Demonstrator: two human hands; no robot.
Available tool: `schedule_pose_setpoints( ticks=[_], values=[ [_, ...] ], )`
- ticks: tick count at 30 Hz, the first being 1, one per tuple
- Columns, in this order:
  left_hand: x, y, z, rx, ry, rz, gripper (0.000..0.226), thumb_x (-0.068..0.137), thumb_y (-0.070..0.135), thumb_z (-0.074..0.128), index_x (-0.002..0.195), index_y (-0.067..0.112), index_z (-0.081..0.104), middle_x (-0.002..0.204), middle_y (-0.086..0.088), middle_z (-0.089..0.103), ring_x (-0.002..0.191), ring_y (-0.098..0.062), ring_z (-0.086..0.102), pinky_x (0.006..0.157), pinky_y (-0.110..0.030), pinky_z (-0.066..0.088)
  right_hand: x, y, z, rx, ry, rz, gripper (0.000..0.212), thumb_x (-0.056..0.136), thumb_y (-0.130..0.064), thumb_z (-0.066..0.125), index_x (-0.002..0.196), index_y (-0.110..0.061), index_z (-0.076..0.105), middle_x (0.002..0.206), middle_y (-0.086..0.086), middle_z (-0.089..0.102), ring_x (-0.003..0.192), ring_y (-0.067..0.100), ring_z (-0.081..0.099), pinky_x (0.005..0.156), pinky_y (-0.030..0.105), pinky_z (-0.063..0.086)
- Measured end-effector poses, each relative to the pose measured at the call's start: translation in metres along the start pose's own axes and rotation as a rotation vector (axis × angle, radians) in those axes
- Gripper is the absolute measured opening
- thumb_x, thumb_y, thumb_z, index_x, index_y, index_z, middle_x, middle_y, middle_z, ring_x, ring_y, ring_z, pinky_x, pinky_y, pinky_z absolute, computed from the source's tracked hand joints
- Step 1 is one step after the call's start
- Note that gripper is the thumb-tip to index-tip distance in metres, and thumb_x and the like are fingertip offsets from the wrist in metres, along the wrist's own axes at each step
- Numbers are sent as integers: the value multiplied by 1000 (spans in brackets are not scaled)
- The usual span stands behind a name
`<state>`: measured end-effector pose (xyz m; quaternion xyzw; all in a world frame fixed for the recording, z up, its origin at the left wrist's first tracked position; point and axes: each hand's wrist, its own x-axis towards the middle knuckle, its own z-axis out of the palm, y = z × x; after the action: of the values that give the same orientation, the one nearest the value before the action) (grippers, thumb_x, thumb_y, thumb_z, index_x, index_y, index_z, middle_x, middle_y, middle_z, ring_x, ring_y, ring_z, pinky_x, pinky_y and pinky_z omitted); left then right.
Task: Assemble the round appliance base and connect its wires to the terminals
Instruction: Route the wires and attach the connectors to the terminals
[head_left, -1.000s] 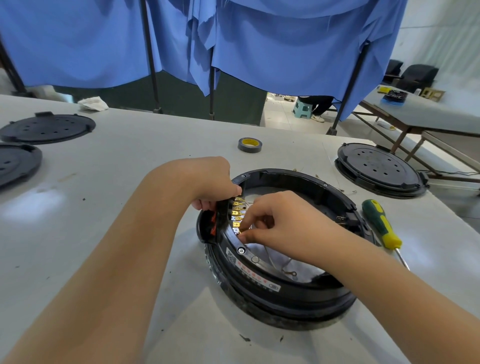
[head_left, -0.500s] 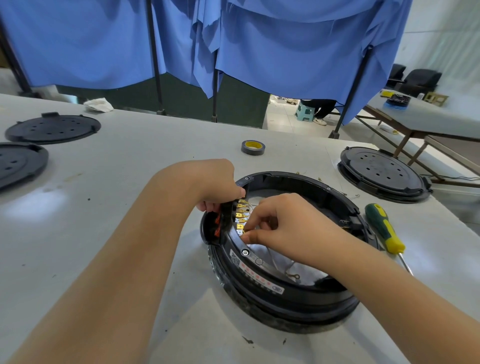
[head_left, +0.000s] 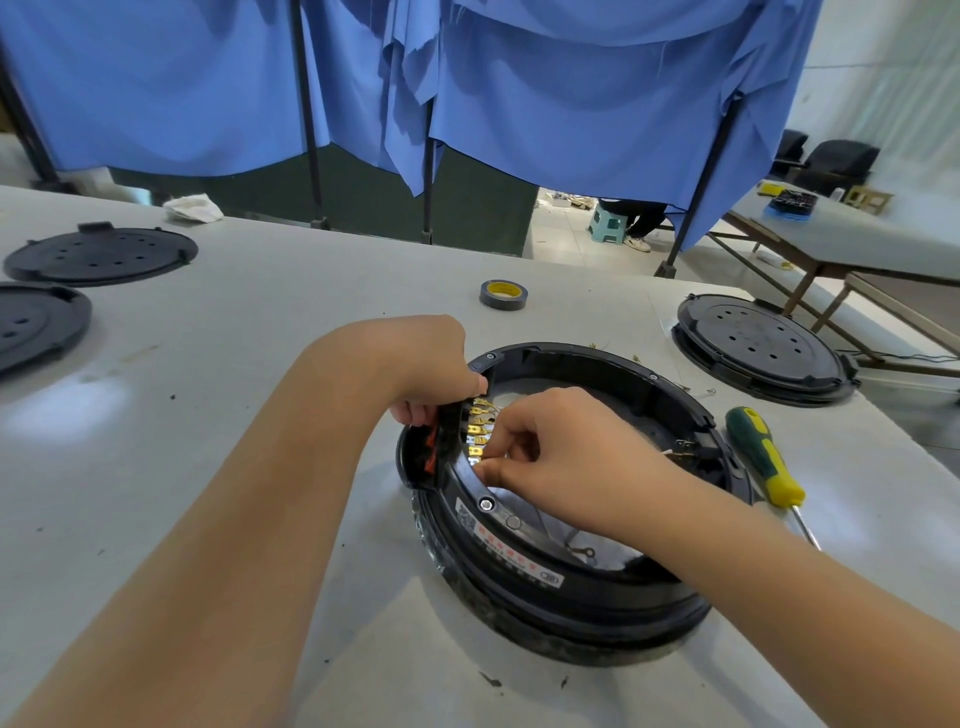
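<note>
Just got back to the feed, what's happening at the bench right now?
A person is working on the round black base on the grey table. The left hand grips the part of the rim that carries the row of brass terminals, steadying it. The right hand pinches something small at the lowest terminals, apparently a wire end, though the fingers hide it. A green and yellow screwdriver lies unused to the right of the base.
</note>
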<state>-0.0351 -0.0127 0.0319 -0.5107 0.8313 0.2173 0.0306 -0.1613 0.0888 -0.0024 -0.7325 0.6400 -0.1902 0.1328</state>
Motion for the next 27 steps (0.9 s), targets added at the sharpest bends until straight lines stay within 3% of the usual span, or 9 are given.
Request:
schedule_pose_setpoints(
  ticks=[7,12,20,27],
  values=[
    [-4,4,1,-16,-8,-41,38,100,36,47,99,-1,58,66,-12,62,49,-19,58,44,-24,48,0,0,-1,11,-14,2,21,79,-41,72,66,-29,62,56,-13,53,57,3,50,60,29,45],
    [-15,5,-4,-14,-150,-105,51,94,48,54,97,-2,59,49,-6,65,37,-14,59,40,-18,46,-1,1,-1,10,2,-11,18,79,-38,73,66,-31,62,51,-14,51,54,1,49,61,30,46],
    [-17,3,-7,-90,-289,-76,57,93,48,57,106,-8,57,62,-13,71,49,-18,68,45,-21,52,-2,6,0,64,-33,-35,12,80,-30,73,71,-30,66,57,-12,59,57,0,55,55,16,43],
    [-16,3,-6,-112,-296,-68,50,98,39,52,109,-10,53,59,-14,70,49,-19,68,45,-22,53,-4,2,0,-4,-23,-39,20,85,-31,70,69,-36,58,68,-7,63,63,5,56,58,19,41]
  ],
)
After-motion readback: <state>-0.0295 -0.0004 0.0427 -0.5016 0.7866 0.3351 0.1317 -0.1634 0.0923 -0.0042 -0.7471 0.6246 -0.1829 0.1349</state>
